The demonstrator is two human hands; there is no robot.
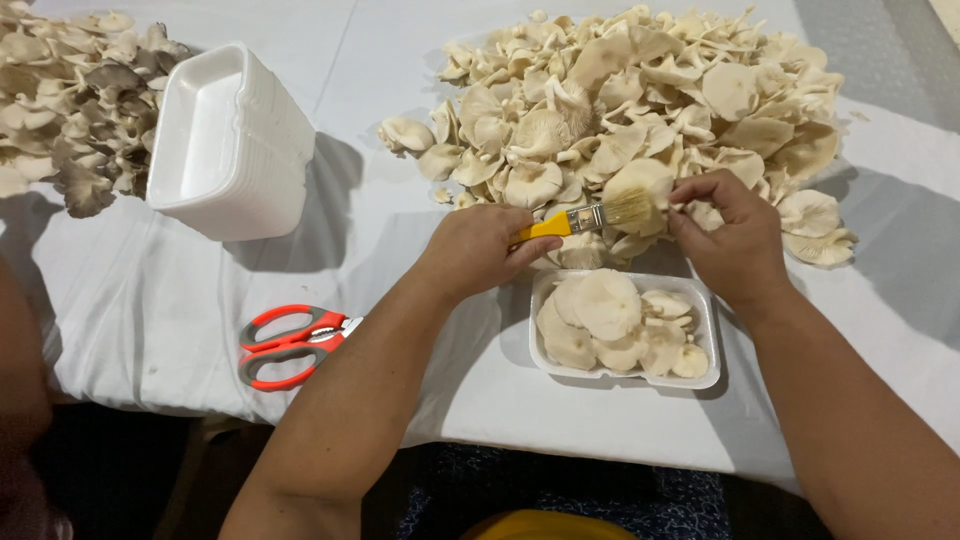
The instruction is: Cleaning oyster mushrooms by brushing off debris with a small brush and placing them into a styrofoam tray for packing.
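Yellow-handled brush (590, 218) is gripped in the left hand (478, 250) — bristles touching an oyster mushroom (640, 182) pinched by the right hand (728, 235), just above a filled foam tray (712, 340).

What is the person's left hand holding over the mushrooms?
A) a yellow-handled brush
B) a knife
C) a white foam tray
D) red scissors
A: the left hand grips a yellow-handled brush, its bristles against a mushroom held by the right hand; the red scissors lie untouched on the white cloth.
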